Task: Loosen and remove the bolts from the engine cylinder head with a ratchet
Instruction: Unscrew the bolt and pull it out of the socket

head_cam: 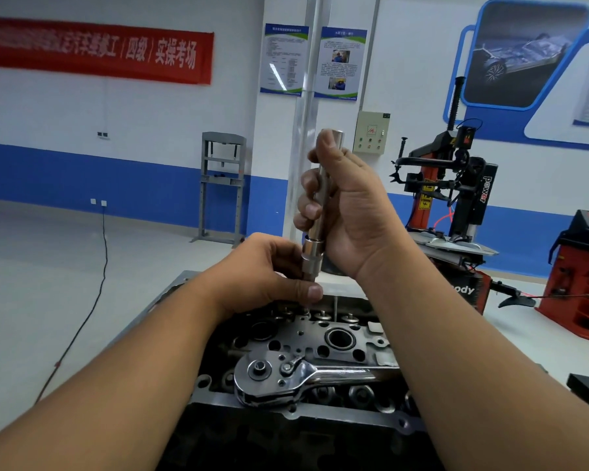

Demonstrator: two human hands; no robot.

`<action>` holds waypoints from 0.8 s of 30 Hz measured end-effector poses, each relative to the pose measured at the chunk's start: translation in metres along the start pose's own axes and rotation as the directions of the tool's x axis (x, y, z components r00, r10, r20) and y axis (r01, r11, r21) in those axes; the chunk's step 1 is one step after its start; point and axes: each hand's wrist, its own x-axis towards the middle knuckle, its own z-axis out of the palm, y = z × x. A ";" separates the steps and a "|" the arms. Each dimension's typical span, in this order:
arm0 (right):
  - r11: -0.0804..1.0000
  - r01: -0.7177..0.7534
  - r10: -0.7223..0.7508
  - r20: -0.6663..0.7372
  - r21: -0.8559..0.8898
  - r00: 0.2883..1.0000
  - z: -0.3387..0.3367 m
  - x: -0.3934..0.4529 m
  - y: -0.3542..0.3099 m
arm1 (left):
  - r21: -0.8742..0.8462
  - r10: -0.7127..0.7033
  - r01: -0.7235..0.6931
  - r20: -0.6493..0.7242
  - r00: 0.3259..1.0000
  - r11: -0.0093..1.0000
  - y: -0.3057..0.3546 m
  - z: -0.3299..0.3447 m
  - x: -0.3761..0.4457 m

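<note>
Right hand (347, 212) grips the upright extension bar (320, 198); left hand (269, 270) pinches its socket (310, 263) above the cylinder head (306, 338). Ratchet (303, 373) rests there. Keep bar vertical; seat socket fully.

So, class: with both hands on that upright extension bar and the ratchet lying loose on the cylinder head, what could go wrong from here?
1. The ratchet lies unattended on the cylinder head; a knock could send it off.
2. The left hand pinches the socket while the right hand grips the extension bar; the joint could slip apart.
</note>
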 end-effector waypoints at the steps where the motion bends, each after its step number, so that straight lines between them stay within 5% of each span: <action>1: 1.000 0.021 -0.021 -0.006 -0.004 1.000 0.000 0.000 0.000 | 0.005 -0.003 0.003 0.023 1.000 1.000 0.001 0.000 0.000; 24: 0.999 -0.030 0.030 -0.039 -0.014 0.999 0.000 0.002 0.000 | 0.197 0.024 -0.038 0.070 0.997 0.980 -0.004 -0.001 0.002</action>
